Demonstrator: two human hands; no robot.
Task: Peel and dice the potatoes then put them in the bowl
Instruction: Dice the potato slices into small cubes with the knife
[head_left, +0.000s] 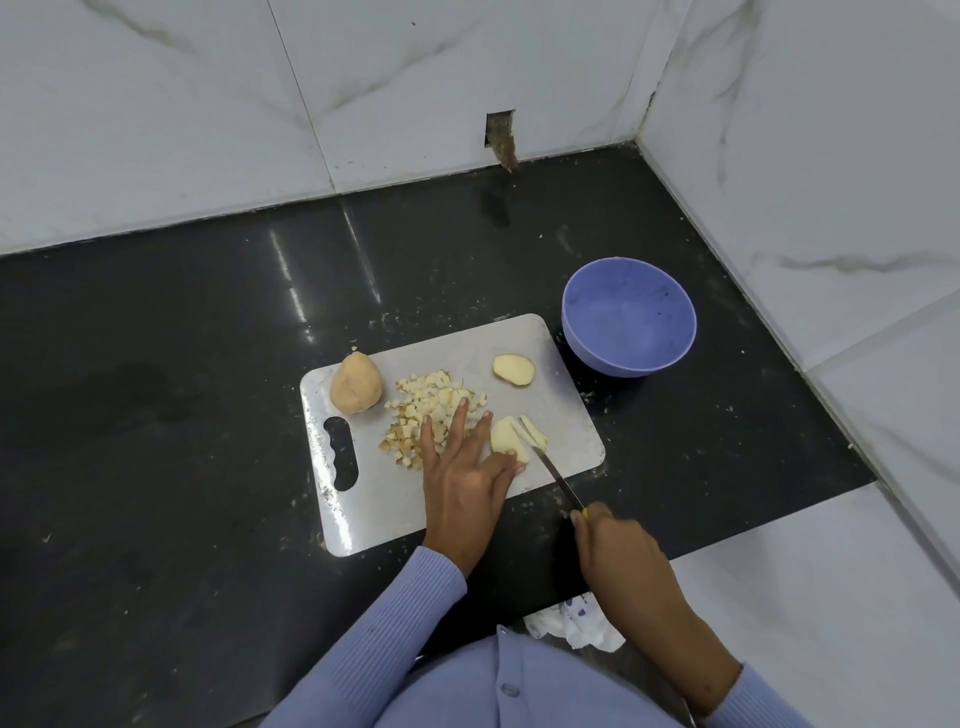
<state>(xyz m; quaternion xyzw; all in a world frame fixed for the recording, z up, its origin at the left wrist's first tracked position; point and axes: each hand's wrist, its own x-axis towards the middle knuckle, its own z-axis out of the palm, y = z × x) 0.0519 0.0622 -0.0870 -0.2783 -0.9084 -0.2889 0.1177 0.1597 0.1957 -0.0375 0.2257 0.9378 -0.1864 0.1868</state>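
Note:
A grey cutting board lies on the black counter. On it a whole potato stands at the left, a heap of diced potato lies in the middle, and a potato half lies cut side up at the back right. My left hand steadies a potato piece with its thumb, the other fingers straight over the dice. My right hand grips a knife whose blade cuts into that piece; thin slices lie beside it. The purple bowl stands empty right of the board.
White marble-look walls close the counter at the back and right, with a small hole in the back wall. A crumpled white cloth lies at the counter's front edge near my body. White tiled surface runs along the right front.

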